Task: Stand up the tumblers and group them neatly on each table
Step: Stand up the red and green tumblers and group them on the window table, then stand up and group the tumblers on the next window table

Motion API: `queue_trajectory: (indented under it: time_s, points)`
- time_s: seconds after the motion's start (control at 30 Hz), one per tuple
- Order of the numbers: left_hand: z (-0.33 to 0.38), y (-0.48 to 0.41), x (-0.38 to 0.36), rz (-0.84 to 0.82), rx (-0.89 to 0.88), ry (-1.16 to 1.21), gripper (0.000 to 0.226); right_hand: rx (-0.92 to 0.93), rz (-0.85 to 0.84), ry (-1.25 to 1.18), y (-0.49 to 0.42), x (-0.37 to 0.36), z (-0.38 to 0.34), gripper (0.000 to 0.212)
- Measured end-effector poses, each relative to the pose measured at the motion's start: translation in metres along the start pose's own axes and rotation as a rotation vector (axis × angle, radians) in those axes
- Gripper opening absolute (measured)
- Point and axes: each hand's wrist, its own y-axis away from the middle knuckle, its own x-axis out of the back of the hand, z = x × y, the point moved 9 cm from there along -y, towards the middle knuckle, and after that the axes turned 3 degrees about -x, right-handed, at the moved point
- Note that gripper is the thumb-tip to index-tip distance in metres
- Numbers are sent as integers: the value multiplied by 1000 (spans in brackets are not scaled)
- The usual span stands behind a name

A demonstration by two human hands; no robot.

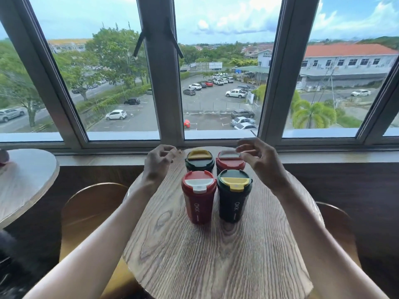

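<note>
Several tumblers stand upright in a tight square on the round wooden table (216, 255). At the front are a red tumbler with a white lid flap (198, 197) and a dark green tumbler with a yellow flap (234, 196). Behind them stand a second dark green tumbler (199, 161) and a second red tumbler (230, 161). My left hand (158, 161) hovers just left of the back green one, fingers loosely curled, holding nothing. Over the right side of the group, my right hand (258, 157) hangs with fingers spread, its fingertips just above the back red tumbler's lid.
A second round table (26, 182) sits at the left with a red object at its far edge. Wooden chair backs (90, 203) flank my table on both sides. A window sill and large window frames (164, 104) run directly behind the tables.
</note>
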Motion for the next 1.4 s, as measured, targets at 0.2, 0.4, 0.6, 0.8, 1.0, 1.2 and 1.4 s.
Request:
queue_trajectory:
  time_s: [0.2, 0.4, 0.6, 0.8, 1.0, 1.2, 1.4]
  points:
    - [-1, 25, 88, 78, -35, -122, 11, 136, -204, 94, -13, -121, -79, 25]
    - [-30, 63, 225, 203, -7, -235, 11, 200, -412, 2, 20, -284, -135, 23]
    - [-80, 104, 367, 399, 128, -216, 10, 198, -651, -114, 55, -431, -178, 23]
    - [-123, 130, 484, 569, 185, -250, 15, 199, -792, -190, 75, -563, -212, 21]
    - [-166, 116, 595, 672, 201, -279, 16, 188, -853, -240, 75, -693, -236, 19]
    - [-205, 59, 687, 618, 218, -329, 15, 165, -822, -225, 53, -793, -258, 21]
    - [-250, 7, 747, 520, 216, -293, 13, 118, -753, -173, 30, -863, -268, 22]
